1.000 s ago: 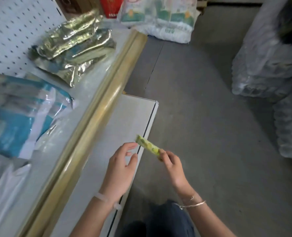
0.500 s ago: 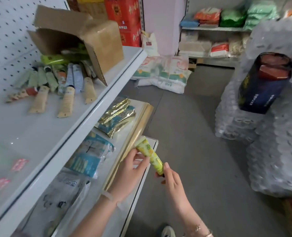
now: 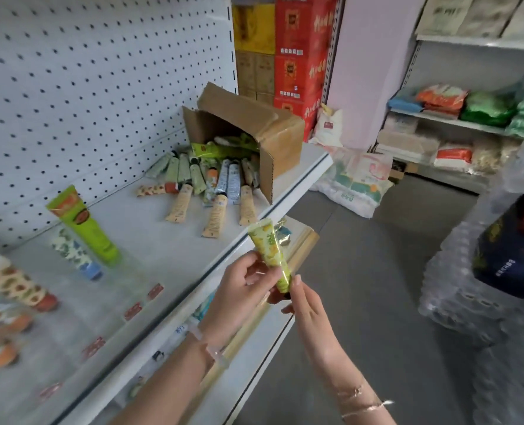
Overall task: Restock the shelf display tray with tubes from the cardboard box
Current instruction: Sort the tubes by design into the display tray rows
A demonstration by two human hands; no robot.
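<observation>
Holding the yellow tube up just in front of the shelf, I have my left hand curled round its lower half. My right hand nips the dark cap end between a finger and thumb, with the other fingers loose. I think the tube is small and light, with soft squashy sides and a shiny skin that could slip. So I should hold it gently by the firm cap end or the flat top (and not squeeze the middle hard). The cardboard box lies tipped on its side at the back of the shelf, and more tubes spill out of its mouth. I cannot see how many are left deep inside. The cap of my tube is mostly hidden behind my fingers. Nearer me on the left a green tube stands up with some others. I think the see-through display tray is there, but it is all blurry. I cannot tell where its walls run or which slots are free.
</observation>
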